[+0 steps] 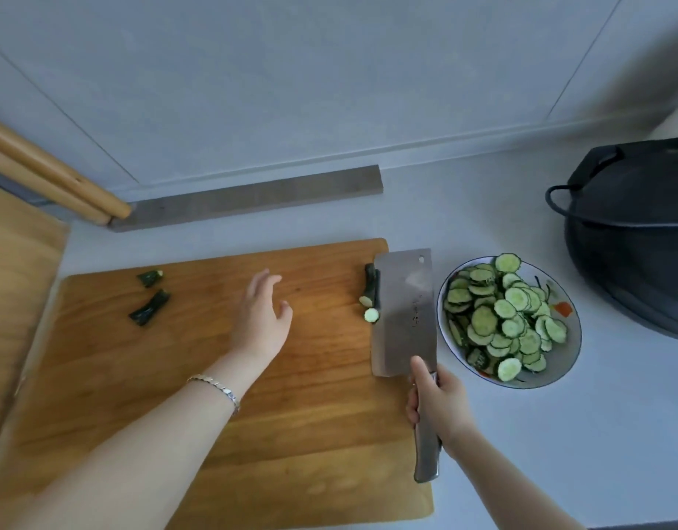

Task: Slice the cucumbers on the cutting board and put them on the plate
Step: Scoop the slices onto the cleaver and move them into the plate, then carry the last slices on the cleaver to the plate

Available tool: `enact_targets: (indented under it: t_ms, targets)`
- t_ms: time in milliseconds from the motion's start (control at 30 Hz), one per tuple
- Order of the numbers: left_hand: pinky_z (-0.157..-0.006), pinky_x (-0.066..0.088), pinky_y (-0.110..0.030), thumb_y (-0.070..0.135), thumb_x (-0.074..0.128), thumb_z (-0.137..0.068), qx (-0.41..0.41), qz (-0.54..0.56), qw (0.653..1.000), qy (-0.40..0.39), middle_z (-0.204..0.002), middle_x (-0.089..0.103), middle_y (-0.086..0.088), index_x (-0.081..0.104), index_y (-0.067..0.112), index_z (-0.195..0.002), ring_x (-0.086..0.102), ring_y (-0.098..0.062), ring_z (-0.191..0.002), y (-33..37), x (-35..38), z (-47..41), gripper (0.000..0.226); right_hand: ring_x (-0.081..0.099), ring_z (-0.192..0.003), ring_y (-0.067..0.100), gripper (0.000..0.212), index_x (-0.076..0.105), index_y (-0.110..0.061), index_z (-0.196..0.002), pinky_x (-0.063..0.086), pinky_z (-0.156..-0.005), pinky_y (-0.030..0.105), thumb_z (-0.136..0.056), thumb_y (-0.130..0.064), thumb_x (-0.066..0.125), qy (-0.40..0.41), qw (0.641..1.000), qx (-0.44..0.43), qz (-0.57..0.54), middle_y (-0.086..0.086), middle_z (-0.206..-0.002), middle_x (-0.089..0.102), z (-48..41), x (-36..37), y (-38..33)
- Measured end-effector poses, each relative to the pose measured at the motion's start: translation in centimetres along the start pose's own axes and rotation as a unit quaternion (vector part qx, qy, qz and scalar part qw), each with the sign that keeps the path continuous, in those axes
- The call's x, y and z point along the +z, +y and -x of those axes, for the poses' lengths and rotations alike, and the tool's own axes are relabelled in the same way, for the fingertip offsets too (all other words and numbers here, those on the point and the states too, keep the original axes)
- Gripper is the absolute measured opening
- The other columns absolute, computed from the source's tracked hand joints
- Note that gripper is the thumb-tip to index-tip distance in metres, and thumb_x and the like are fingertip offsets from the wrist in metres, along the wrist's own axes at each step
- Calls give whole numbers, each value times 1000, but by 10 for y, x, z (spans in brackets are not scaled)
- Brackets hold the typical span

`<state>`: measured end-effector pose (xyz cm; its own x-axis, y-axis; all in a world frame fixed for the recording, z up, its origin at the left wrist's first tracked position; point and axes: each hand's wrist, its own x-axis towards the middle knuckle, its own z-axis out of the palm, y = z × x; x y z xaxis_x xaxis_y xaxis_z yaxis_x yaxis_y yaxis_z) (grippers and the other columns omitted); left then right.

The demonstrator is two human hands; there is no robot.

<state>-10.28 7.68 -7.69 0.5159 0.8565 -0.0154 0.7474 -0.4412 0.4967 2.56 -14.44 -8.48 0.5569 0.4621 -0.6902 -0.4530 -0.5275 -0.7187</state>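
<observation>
Gripping the handle of a broad rectangular steel cleaver (404, 311), the right hand (438, 399) holds the blade at the right edge of the large brown wooden cutting board (215, 395). A short dark-green cucumber stub (369, 290) and one round pale slice (371, 315) lie just beside the blade's left face, perhaps touching it; blur hides the contact. The left hand (262, 319) hovers over the board's middle, fingers loosely spread, holding nothing. Two dark cucumber end pieces (150, 306) lie at the board's far left. Right of the board, a white patterned plate (570, 353) carries a heap of green cucumber slices (509, 319).
</observation>
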Motion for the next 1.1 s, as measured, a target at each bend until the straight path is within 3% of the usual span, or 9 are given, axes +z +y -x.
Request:
enact_targets:
  t_ms: [200,433,567,700,900,1033,1100]
  targets:
    - [-112,19,-43,16,51,-91,-11,-50,998,44,-149,27,-10,41,9,-135,23,-27,-137,-46,-31,-14,45,42,-35,20,31,48,-5,-77,42,-43,29,-96,-30,50,-38,998,-10,53,2,-44,48,-10,21,-13]
    - [-111,15,-45,39,41,-95,-118,-118,986,25,-154,10,-8,25,19,-144,10,-27,-141,-145,-83,-47,55,49,-40,21,30,52,-4,-85,48,-49,34,-94,-33,53,-58,996,7,65,4,-48,52,-5,79,-18]
    - [-114,11,-39,40,34,-97,-99,-71,992,-19,-155,8,-4,22,21,-145,5,-20,-142,-178,-97,-64,53,49,-40,20,30,52,-5,-82,47,-49,33,-95,-33,53,-65,995,8,70,4,-48,53,1,118,-19]
    - [-114,13,-36,39,37,-97,-48,46,996,-66,-152,20,1,30,20,-143,12,-14,-140,-182,-88,-64,50,48,-40,19,30,51,-5,-80,45,-45,29,-95,-31,53,-65,996,11,55,4,-48,51,6,154,-19]
    - [-99,33,-23,26,49,-94,-26,179,982,43,-128,53,2,53,16,-128,45,-11,-120,-152,-62,-26,36,46,-38,20,29,52,-3,-80,43,-42,29,-95,-28,53,-81,995,9,60,3,-46,50,11,195,-17]
    - [-103,27,-17,28,56,-90,-31,232,972,26,-137,46,4,52,18,-129,37,-6,-127,-129,-48,-31,40,47,-37,22,31,51,-3,-78,45,-42,30,-96,-28,52,-93,994,3,58,4,-45,50,12,219,-15]
    - [-106,26,-23,33,60,-87,1,180,983,24,-144,38,4,51,21,-130,30,-9,-133,-127,-42,-32,45,46,-37,22,31,51,-3,-77,45,-42,30,-96,-28,52,-96,994,8,51,4,-45,49,14,229,-13]
